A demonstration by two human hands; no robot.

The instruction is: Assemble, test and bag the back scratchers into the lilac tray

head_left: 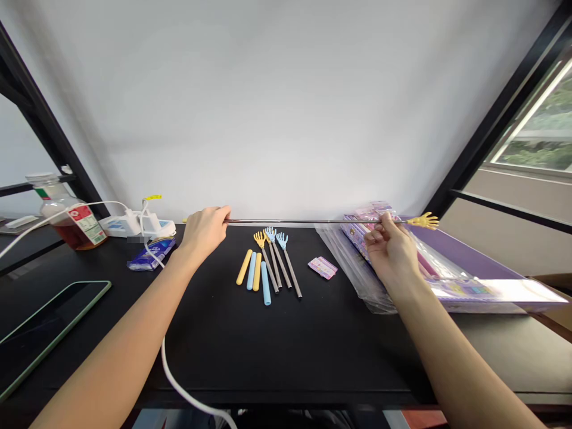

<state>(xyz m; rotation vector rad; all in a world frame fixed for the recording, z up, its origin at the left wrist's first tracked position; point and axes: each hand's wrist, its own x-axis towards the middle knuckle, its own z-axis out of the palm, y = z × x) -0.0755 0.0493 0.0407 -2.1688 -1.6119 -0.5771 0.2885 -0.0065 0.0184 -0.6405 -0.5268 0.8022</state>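
A telescopic back scratcher (304,221) with a yellow hand-shaped head is stretched out level above the table, its thin metal rod spanning both hands. My left hand (206,231) is closed round its handle end, with a bit of yellow showing past the fist. Near the yellow head, my right hand (393,247) pinches the rod. On the table between my arms lie several metal back scratcher rods (292,274) with yellow or blue heads. Beside them are several loose yellow and blue handle sleeves (257,271). A small pink card (322,267) lies to their right.
A purple box (473,253) with clear plastic bags (357,274) stands at the right. Leftward are a power strip (163,228) with white cables, a blue packet (152,253), a bottle of brown liquid (74,217) and a phone (49,325). A white wall (286,107) rises behind.
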